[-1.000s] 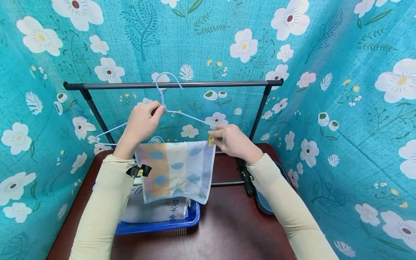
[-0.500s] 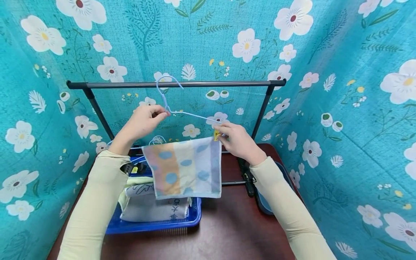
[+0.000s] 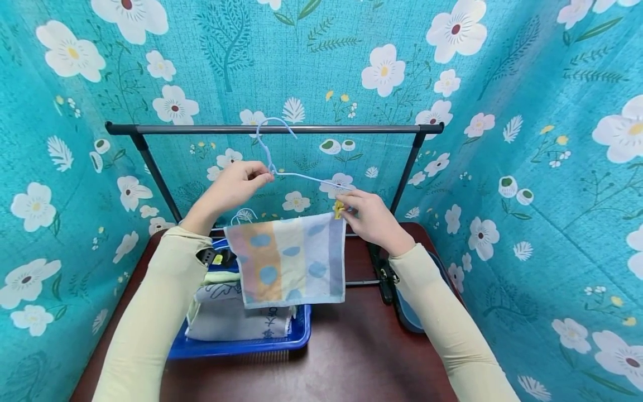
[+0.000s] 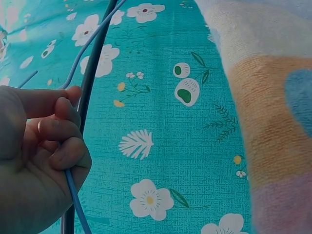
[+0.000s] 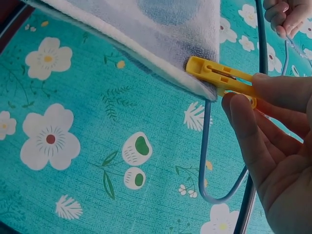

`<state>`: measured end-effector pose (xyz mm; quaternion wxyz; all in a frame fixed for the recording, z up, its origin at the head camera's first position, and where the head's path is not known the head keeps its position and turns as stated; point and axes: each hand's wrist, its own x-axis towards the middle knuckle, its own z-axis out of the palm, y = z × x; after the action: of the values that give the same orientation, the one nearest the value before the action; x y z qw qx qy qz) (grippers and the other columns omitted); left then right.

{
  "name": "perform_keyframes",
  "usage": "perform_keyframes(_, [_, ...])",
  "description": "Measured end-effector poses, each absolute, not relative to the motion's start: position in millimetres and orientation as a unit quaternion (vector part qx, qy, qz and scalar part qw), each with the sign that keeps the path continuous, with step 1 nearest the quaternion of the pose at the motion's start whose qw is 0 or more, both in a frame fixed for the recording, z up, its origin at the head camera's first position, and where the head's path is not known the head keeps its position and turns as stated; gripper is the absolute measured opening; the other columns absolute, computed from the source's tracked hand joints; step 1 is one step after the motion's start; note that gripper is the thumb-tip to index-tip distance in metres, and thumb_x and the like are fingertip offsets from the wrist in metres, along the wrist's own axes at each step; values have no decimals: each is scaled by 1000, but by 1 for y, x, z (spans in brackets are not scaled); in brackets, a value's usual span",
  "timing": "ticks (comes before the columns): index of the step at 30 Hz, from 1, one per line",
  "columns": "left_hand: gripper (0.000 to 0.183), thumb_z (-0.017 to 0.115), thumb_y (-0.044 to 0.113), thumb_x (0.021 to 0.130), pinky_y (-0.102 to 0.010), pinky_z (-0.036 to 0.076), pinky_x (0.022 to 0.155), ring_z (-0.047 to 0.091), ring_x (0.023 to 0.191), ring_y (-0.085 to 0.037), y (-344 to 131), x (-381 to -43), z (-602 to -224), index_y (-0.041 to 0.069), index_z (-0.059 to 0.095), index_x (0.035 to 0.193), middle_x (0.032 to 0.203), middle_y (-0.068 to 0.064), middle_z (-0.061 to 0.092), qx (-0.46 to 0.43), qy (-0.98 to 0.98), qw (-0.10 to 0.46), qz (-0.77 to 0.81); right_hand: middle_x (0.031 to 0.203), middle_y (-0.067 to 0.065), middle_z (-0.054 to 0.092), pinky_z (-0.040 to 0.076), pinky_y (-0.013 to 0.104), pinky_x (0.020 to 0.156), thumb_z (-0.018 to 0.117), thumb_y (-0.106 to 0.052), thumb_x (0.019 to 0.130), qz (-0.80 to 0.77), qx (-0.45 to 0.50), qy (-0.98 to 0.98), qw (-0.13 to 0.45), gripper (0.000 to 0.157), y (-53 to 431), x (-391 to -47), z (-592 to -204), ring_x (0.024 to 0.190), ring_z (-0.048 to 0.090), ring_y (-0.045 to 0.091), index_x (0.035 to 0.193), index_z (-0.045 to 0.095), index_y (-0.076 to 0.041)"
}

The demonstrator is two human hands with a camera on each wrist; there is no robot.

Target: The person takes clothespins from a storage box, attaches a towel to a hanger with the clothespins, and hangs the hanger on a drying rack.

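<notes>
My left hand [image 3: 240,184] pinches a light blue wire hanger [image 3: 313,180] at the base of its hook, in front of the rack's bar. A small towel [image 3: 291,259] with pastel stripes and blue dots hangs from the hanger's lower wire. At the towel's upper right corner my right hand [image 3: 370,219] pinches a yellow clothespin [image 5: 222,77] between thumb and fingers. Its jaws overlap the towel's edge in the right wrist view, with the hanger's rounded end [image 5: 203,187] just beside it. The left wrist view shows the hanger wire running through the curled fingers of the left hand [image 4: 44,141].
A dark metal rack [image 3: 331,129] stands across the back of the brown table [image 3: 361,357]. Below the towel sits a blue basket [image 3: 231,350] holding folded cloths [image 3: 228,321] and another hanger [image 3: 244,214]. A blue-grey container [image 3: 409,307] lies partly behind the right forearm.
Both hands have shifted to the right with the hanger and towel. The towel has swung to face forward, uncovering more of the basket. The clothespin is still pinched at the towel's corner.
</notes>
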<state>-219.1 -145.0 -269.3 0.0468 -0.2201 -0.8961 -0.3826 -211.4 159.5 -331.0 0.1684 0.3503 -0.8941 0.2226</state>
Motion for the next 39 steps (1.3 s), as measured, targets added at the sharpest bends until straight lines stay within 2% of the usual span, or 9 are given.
perform_keyframes(10, [21,51,22,99,-34,31,56,36,58,-23,-139,-223,-271,10,67,96,68,-8,43,-222,-886,34,-406,105,10,64,50,32,68,63,-1,89,205,355,-896,171,30,164,-213,-330,85,61,19,119,65,-2])
perform_keyframes(18, [22,50,23,100,-35,32,57,36,59,-24,-138,-222,-269,10,67,98,68,-9,43,-226,-881,32,-415,114,14,61,52,35,75,61,-2,91,161,344,-913,147,33,164,-212,-326,94,61,24,124,61,0])
perform_keyframes(24, [22,50,24,100,-35,32,56,35,59,-23,-142,-223,-271,10,66,98,68,-8,43,-214,-884,35,-414,127,16,57,52,37,79,63,-8,91,164,339,-910,172,38,163,-211,-328,99,63,25,128,57,0])
perform_keyframes(26, [21,50,23,100,-35,32,56,35,59,-24,-141,-222,-269,10,66,98,68,-8,43,-213,-884,34,-415,127,16,57,53,36,76,64,-8,90,165,341,-907,182,41,165,-210,-329,96,64,24,130,56,-1])
perform_keyframes(32, [20,49,20,100,-34,31,56,34,57,-23,-141,-223,-268,9,66,97,67,-9,42,-216,-882,37,-417,107,12,64,51,33,65,65,-7,89,181,349,-893,219,38,175,-204,-329,80,62,19,126,59,-4])
perform_keyframes(39, [21,47,22,101,-34,30,55,31,56,-22,-141,-225,-271,9,64,98,68,-9,42,-217,-876,27,-429,98,9,65,51,36,68,64,-8,90,201,316,-905,203,24,196,-200,-333,81,61,19,113,66,-3])
